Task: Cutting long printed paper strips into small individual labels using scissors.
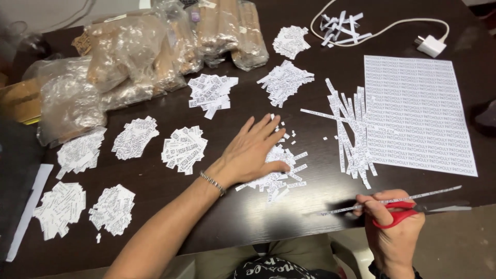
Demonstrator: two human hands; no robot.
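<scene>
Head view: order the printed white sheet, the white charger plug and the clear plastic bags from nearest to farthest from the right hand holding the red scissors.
1. Printed white sheet, directly above the right hand.
2. White charger plug, top right.
3. Clear plastic bags, far top left.

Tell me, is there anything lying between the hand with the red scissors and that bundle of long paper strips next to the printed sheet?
Nothing visible does. The right hand holds the red scissors and one long strip at the table's edge. Between it and the cut strips beside the printed sheet lies only bare dark table.
</scene>
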